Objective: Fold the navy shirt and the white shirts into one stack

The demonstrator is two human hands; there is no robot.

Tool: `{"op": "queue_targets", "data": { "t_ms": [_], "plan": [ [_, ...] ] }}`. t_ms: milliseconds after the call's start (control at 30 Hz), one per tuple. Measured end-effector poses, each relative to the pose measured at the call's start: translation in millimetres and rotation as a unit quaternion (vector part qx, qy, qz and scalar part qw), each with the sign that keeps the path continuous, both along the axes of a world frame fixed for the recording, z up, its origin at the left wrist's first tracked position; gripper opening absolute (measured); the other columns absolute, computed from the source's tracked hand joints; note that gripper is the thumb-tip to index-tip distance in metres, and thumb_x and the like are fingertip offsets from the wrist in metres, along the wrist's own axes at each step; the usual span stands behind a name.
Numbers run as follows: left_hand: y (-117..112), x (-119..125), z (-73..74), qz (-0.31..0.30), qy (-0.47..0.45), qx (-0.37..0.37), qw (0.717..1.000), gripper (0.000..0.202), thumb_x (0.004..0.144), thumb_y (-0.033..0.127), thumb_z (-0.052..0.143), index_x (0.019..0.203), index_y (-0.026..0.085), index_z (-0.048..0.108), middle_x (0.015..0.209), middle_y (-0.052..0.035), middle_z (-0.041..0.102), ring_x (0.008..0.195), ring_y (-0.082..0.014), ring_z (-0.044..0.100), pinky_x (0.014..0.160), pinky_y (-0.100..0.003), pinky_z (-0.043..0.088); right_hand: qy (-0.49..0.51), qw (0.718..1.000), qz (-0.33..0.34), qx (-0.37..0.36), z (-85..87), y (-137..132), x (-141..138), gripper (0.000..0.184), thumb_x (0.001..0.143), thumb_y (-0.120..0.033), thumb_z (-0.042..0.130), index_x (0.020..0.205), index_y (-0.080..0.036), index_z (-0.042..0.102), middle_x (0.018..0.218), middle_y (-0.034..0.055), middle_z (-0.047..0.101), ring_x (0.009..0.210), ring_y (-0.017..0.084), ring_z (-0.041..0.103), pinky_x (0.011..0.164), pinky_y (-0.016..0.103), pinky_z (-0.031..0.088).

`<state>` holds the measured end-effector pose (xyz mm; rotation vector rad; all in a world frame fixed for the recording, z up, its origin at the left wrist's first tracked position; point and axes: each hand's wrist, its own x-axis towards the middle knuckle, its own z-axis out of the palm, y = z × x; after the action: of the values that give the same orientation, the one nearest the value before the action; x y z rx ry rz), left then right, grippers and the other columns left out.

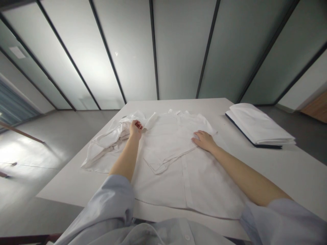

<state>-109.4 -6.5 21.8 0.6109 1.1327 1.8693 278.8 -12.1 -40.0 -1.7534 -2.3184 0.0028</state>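
A white button-up shirt (173,160) lies spread face up on the white table (293,170). Its left sleeve (107,143) is bunched in a crumpled heap near the table's left edge. My left hand (135,129) is closed on the fabric where that sleeve meets the shoulder. My right hand (203,140) lies flat and open on the shirt's right shoulder area, with fingers stretched out, next to a folded-over sleeve. The collar (177,112) points away from me.
A stack of folded white cloth (258,126) on a dark board rests at the table's back right. Frosted glass panels with dark frames stand behind the table. Grey floor lies to the left.
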Motion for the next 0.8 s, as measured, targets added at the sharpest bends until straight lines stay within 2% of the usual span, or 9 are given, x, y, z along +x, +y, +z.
{"op": "queue_targets", "data": {
  "t_ms": [133, 233, 300, 400, 467, 567, 667, 733, 800],
  "plan": [
    [-4.3, 27.4, 21.6, -0.07, 0.038, 0.059, 0.995, 0.018, 0.073, 0.027, 0.057, 0.062, 0.02, 0.046, 0.062, 0.0031, 0.051, 0.055, -0.0081, 0.051, 0.056, -0.021, 0.041, 0.04, 0.998, 0.038, 0.001, 17.6, 5.0, -19.0, 0.044, 0.087, -0.035, 0.055, 0.126, -0.017, 0.061, 0.139, 0.0152, 0.054, 0.127, 0.031, 0.049, 0.105, 0.045, 0.037],
    [-8.8, 66.3, 31.1, -0.16, 0.075, 0.078, 0.981, 0.019, 0.072, 0.026, 0.064, 0.063, 0.018, 0.049, 0.067, 0.0006, 0.059, 0.063, -0.0102, 0.057, 0.062, -0.023, 0.045, 0.204, 0.973, 0.096, -0.043, 38.6, 11.0, -51.1, 0.035, 0.091, -0.039, 0.048, 0.114, -0.021, 0.067, 0.126, 0.0108, 0.064, 0.119, 0.026, 0.056, 0.102, 0.039, 0.041],
    [-13.3, 94.3, 32.7, -0.232, 0.104, 0.078, 0.964, 0.02, 0.072, 0.026, 0.068, 0.064, 0.017, 0.052, 0.069, -0.0015, 0.062, 0.07, -0.013, 0.062, 0.066, -0.025, 0.047, 0.366, 0.918, 0.111, -0.104, 52.7, 15.2, -75.5, 0.042, 0.096, -0.046, 0.036, 0.11, -0.021, 0.066, 0.119, 0.0086, 0.068, 0.114, 0.023, 0.059, 0.096, 0.036, 0.045],
    [-23.1, 127.3, 29.3, -0.355, 0.159, 0.077, 0.918, 0.02, 0.072, 0.029, 0.072, 0.068, 0.014, 0.06, 0.071, -0.0042, 0.065, 0.073, -0.0155, 0.064, 0.069, -0.027, 0.048, 0.554, 0.792, 0.094, -0.239, 68.3, 18.8, -102.1, 0.06, 0.097, -0.055, 0.016, 0.099, -0.019, 0.064, 0.084, 0.0059, 0.071, 0.086, 0.02, 0.067, 0.077, 0.032, 0.053],
    [-31.0, 139.0, 25.7, -0.433, 0.201, 0.071, 0.876, 0.023, 0.073, 0.034, 0.073, 0.07, 0.013, 0.064, 0.072, -0.0062, 0.067, 0.072, -0.0166, 0.064, 0.069, -0.029, 0.049, 0.589, 0.727, 0.095, -0.339, 73.8, 18.3, -108.2, 0.057, 0.096, -0.058, 0.021, 0.083, -0.019, 0.061, 0.057, 0.0016, 0.061, 0.059, 0.018, 0.061, 0.06, 0.029, 0.052],
    [-42.3, 142.0, 22.6, -0.503, 0.293, 0.038, 0.812, 0.028, 0.076, 0.041, 0.07, 0.071, 0.013, 0.07, 0.07, -0.0078, 0.068, 0.07, -0.0171, 0.064, 0.068, -0.03, 0.05, 0.565, 0.692, 0.071, -0.444, 77.9, 14.5, -104.2, 0.032, 0.09, -0.045, 0.045, 0.072, -0.02, 0.055, 0.043, -0.0022, 0.05, 0.039, 0.016, 0.048, 0.041, 0.026, 0.042],
    [-50.4, 137.1, 22.2, -0.552, 0.384, 0.011, 0.74, 0.03, 0.079, 0.044, 0.067, 0.08, 0.015, 0.073, 0.075, -0.0083, 0.071, 0.068, -0.0174, 0.065, 0.066, -0.029, 0.05, 0.596, 0.679, 0.042, -0.426, 84.9, 12.8, -94.5, 0.008, 0.08, -0.024, 0.055, 0.075, -0.019, 0.054, 0.048, -0.0017, 0.057, 0.041, 0.015, 0.052, 0.038, 0.024, 0.039],
    [-52.9, 133.3, 20.1, -0.561, 0.433, 0.024, 0.706, 0.029, 0.08, 0.045, 0.066, 0.085, 0.017, 0.072, 0.08, -0.0078, 0.071, 0.068, -0.0177, 0.066, 0.062, -0.028, 0.05, 0.655, 0.658, 0.017, -0.371, 93.4, 14.3, -86.3, 0.005, 0.075, -0.016, 0.056, 0.076, -0.019, 0.053, 0.052, -0.0031, 0.059, 0.045, 0.014, 0.054, 0.043, 0.022, 0.043],
    [-53.1, 128.9, 14.4, -0.486, 0.522, 0.06, 0.698, 0.026, 0.081, 0.044, 0.064, 0.082, 0.019, 0.069, 0.077, -0.0061, 0.069, 0.065, -0.0173, 0.064, 0.06, -0.028, 0.049, 0.697, 0.638, -0.01, -0.326, 104.1, 16.4, -75.2, 0.008, 0.072, -0.014, 0.055, 0.077, -0.02, 0.053, 0.054, -0.0038, 0.059, 0.047, 0.013, 0.056, 0.048, 0.022, 0.047]
  ]
}}
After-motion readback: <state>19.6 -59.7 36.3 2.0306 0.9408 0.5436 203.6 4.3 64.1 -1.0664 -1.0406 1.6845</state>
